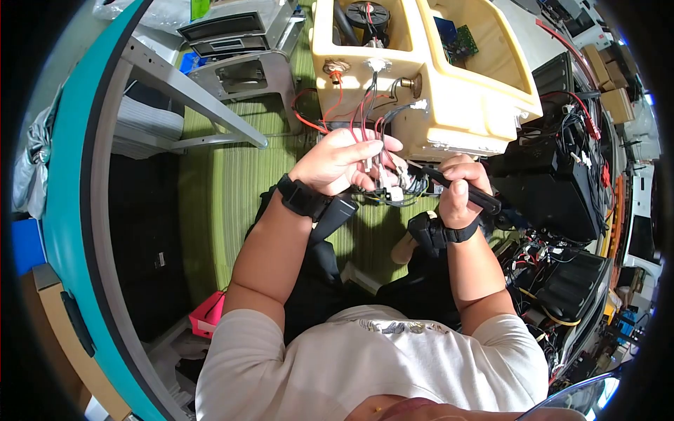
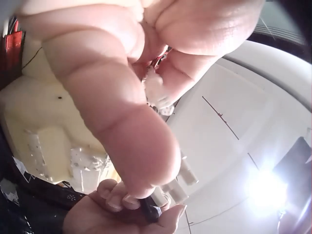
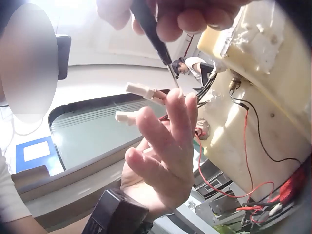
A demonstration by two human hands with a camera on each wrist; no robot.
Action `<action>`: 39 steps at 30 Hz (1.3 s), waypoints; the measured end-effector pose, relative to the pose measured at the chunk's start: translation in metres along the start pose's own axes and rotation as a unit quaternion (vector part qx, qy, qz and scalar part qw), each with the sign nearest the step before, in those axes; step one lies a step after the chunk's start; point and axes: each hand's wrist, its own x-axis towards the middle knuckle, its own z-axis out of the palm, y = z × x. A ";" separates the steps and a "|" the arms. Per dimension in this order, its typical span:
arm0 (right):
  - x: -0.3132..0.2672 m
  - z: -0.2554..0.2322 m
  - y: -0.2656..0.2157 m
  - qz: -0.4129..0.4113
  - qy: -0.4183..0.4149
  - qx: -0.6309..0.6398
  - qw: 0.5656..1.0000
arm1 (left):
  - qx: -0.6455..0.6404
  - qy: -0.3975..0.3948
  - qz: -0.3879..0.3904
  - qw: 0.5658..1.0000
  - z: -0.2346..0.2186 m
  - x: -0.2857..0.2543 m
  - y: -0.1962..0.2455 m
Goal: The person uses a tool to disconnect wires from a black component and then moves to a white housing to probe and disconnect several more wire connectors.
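My left hand (image 1: 340, 160) holds a bundle of thin red and black wires (image 1: 363, 112) that ends in white plug connectors (image 1: 395, 193). Two of those connectors (image 3: 141, 91) stick out beside its fingers in the right wrist view. My right hand (image 1: 460, 188) grips a slim black-handled tool (image 1: 484, 201) with a thin metal shaft (image 3: 172, 75), its tip right at the left fingertips. The wires run from a cream-coloured moulded housing (image 1: 449, 112) just beyond the hands. In the left wrist view the left fingers hide most of the wires.
A black fan-like part (image 1: 365, 21) and a green circuit board (image 1: 463, 43) sit inside the housing's openings. To the right are black cases (image 1: 544, 189) and tangled cables. A grey metal frame (image 1: 189, 91) and teal-edged table (image 1: 77, 231) stand left. Another person (image 3: 192, 68) appears behind.
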 end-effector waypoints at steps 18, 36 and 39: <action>0.001 0.002 -0.004 -0.006 -0.008 0.030 1.000 | 0.210 0.199 0.118 0.950 0.008 0.020 -0.019; 0.002 0.002 -0.002 0.000 0.000 -0.051 0.999 | 0.181 0.170 0.116 0.962 0.008 0.018 -0.018; 0.002 0.001 -0.002 0.010 0.018 -0.026 0.999 | 0.160 0.166 0.114 0.966 0.013 0.015 -0.014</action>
